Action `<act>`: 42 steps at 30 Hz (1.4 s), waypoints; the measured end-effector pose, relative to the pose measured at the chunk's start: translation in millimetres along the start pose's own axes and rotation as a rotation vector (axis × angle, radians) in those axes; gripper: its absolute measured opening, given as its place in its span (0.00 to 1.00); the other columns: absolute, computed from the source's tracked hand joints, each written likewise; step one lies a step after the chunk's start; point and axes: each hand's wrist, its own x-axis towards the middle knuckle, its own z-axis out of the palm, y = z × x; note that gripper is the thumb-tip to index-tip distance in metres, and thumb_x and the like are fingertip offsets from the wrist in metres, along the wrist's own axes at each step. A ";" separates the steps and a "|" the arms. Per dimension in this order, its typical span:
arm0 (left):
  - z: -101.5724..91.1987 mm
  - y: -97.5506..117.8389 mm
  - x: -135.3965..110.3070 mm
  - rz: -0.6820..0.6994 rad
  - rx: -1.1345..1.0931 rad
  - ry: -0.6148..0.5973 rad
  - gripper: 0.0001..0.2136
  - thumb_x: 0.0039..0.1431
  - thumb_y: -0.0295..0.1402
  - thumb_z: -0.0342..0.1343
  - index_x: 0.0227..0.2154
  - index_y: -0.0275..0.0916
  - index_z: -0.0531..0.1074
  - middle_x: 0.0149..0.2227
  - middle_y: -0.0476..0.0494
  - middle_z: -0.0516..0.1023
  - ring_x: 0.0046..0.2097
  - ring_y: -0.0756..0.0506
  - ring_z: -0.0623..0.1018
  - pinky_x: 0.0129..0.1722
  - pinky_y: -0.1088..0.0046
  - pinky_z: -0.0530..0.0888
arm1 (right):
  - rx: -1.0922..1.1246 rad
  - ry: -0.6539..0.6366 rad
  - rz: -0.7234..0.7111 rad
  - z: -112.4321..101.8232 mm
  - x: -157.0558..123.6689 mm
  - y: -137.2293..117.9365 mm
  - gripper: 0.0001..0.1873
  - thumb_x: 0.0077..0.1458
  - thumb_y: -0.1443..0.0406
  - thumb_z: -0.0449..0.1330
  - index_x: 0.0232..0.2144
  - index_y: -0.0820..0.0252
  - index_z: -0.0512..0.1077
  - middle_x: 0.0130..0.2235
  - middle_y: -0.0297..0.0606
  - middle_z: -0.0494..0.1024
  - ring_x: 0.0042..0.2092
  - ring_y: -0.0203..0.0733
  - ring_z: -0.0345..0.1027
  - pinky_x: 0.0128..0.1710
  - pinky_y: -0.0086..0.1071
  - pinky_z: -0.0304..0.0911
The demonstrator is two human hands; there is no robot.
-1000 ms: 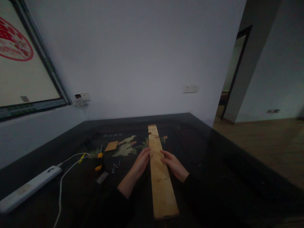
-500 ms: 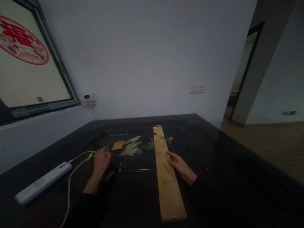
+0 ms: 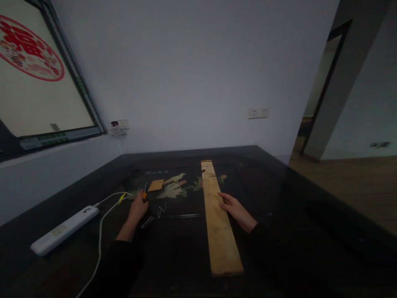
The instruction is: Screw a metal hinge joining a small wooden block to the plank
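Observation:
A long pale wooden plank [image 3: 217,215] lies lengthwise on the dark table [image 3: 273,194]. My right hand [image 3: 236,210] rests against the plank's right edge, fingers stretched out on the wood. My left hand [image 3: 137,210] is closed over the handle of a yellow and black screwdriver [image 3: 144,193] at the left, whose shaft points away from me. Several loose screws [image 3: 161,210] and a small metal hinge [image 3: 147,222] lie just right of that hand.
A small thin wooden piece [image 3: 155,185] lies beyond the screwdriver. A white power strip [image 3: 63,230] with its cable [image 3: 101,231] sits at the left. The table's right edge drops to a wooden floor [image 3: 347,182]. A framed picture [image 3: 34,82] hangs on the left wall.
My left hand left the plank, moved left and closed on the screwdriver. My right hand stayed at the plank's right edge. The view shifted slightly to the left.

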 end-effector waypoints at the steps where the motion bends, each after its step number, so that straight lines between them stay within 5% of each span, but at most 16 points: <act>1: -0.7 0.1 -0.1 0.001 -0.007 0.003 0.29 0.52 0.24 0.53 0.60 0.33 0.60 0.53 0.30 0.75 0.54 0.34 0.75 0.52 0.60 0.71 | 0.001 0.000 0.000 0.1 0.1 0.1 0.28 0.37 0.66 0.68 0.46 0.58 0.74 0.56 0.44 0.74 0.59 0.51 0.65 0.62 0.45 0.54; 7: -11.0 13.5 -7.7 0.005 -0.132 0.048 0.28 0.55 0.24 0.50 0.61 0.31 0.58 0.57 0.28 0.70 0.59 0.33 0.71 0.57 0.56 0.67 | -0.004 -0.011 0.000 -0.7 0.0 2.4 0.28 0.38 0.66 0.66 0.47 0.60 0.73 0.56 0.46 0.73 0.59 0.50 0.64 0.62 0.44 0.54; 12: -7.6 62.4 -29.0 0.133 -0.596 0.114 0.25 0.54 0.26 0.54 0.57 0.36 0.62 0.59 0.33 0.68 0.62 0.39 0.67 0.61 0.62 0.63 | -0.092 0.086 -0.084 -4.3 6.9 -12.5 0.25 0.38 0.66 0.67 0.43 0.56 0.75 0.56 0.43 0.73 0.62 0.52 0.59 0.63 0.46 0.50; 17: 27.8 147.2 -77.9 0.059 -1.266 -0.210 0.25 0.50 0.24 0.58 0.53 0.41 0.64 0.53 0.37 0.74 0.54 0.42 0.76 0.55 0.64 0.70 | -0.029 0.070 -0.157 17.5 19.4 -32.9 0.21 0.43 0.59 0.66 0.42 0.58 0.75 0.46 0.43 0.79 0.48 0.47 0.72 0.49 0.41 0.65; 21: 50.0 191.5 -123.4 0.136 -1.353 -0.299 0.28 0.50 0.22 0.60 0.55 0.43 0.64 0.56 0.40 0.72 0.59 0.42 0.71 0.60 0.65 0.64 | 0.001 0.016 -0.119 42.0 19.8 -32.7 0.21 0.45 0.54 0.65 0.40 0.59 0.75 0.35 0.38 0.79 0.34 0.38 0.72 0.33 0.31 0.66; 28: 56.9 186.5 -152.0 0.431 -1.208 -0.323 0.25 0.51 0.24 0.61 0.54 0.41 0.67 0.62 0.41 0.65 0.65 0.43 0.62 0.66 0.67 0.52 | 0.001 -0.014 -0.127 46.3 5.4 -21.4 0.20 0.39 0.53 0.69 0.31 0.61 0.74 0.28 0.34 0.77 0.29 0.35 0.69 0.30 0.28 0.62; 36: 62.5 185.0 -146.4 0.408 -1.259 -0.443 0.28 0.49 0.24 0.63 0.55 0.42 0.67 0.63 0.40 0.64 0.66 0.42 0.61 0.66 0.67 0.52 | 0.060 -0.034 -0.152 44.0 5.6 -17.1 0.22 0.38 0.54 0.69 0.35 0.60 0.74 0.36 0.38 0.80 0.38 0.40 0.72 0.39 0.32 0.65; 42: 73.2 178.9 -134.9 0.367 -1.194 -0.426 0.19 0.53 0.28 0.61 0.50 0.41 0.72 0.59 0.41 0.70 0.63 0.43 0.65 0.66 0.66 0.54 | -0.007 0.234 -0.204 23.6 21.0 -21.9 0.22 0.41 0.49 0.64 0.32 0.59 0.70 0.33 0.37 0.77 0.35 0.39 0.70 0.32 0.29 0.63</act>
